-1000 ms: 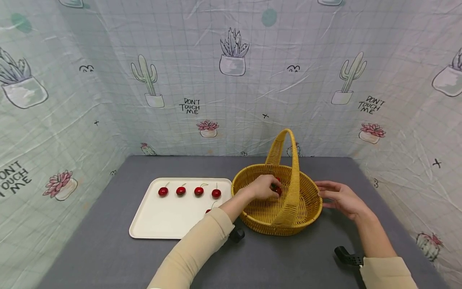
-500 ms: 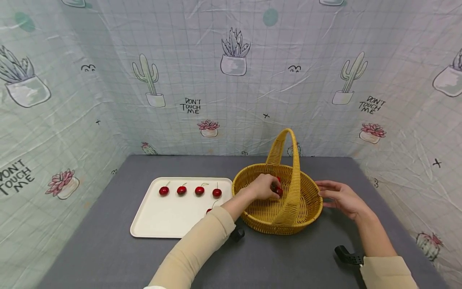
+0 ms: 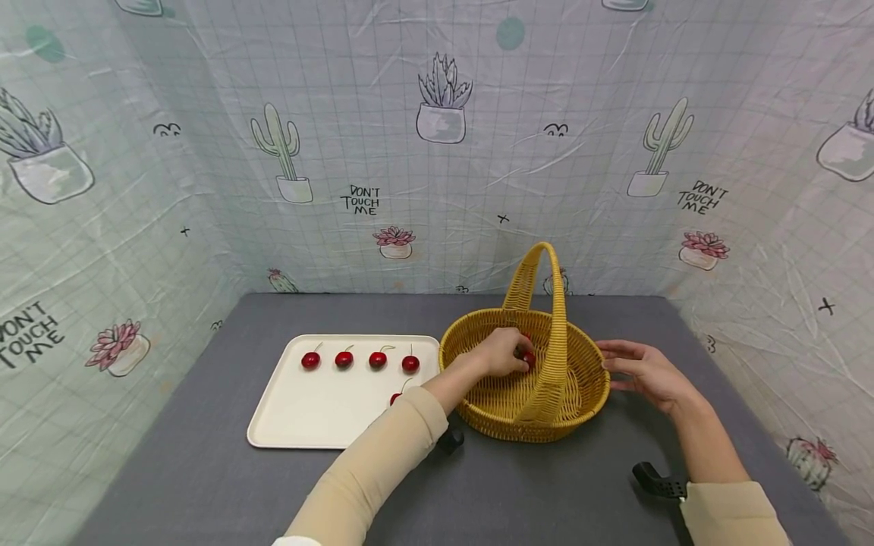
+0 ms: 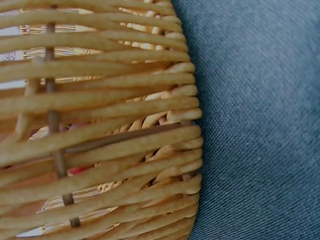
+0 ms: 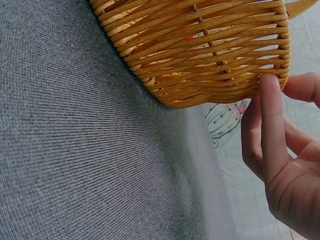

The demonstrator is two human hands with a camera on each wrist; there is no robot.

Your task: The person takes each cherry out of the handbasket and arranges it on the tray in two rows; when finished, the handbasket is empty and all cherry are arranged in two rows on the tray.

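Note:
Inside the yellow wicker basket [image 3: 478, 413], my left hand [image 3: 498, 354] pinches a red cherry [image 3: 529, 359] at its fingertips, partly hidden by the fingers. Another bit of red shows just behind it. In the left wrist view the basket's woven wall [image 4: 125, 105] covers most of the hand. My right hand [image 3: 645, 375] is at the basket's right side, its fairly straight fingers touching the rim from outside. The right wrist view shows one finger [image 5: 272, 125] against the outer weave near the rim.
A cream tray [image 3: 307, 413] lies left of the basket. A row of cherries [image 3: 344, 359] runs along its far side, and one more cherry [image 3: 394, 398] is partly behind the left forearm. The basket's tall handle [image 3: 558, 334] arches up beside the left hand. Printed curtains surround the grey table [image 3: 519, 493].
The left hand has shifted very slightly inside the basket, and the cherry at its fingertips sits a little differently. The right hand, basket and tray have stayed in place.

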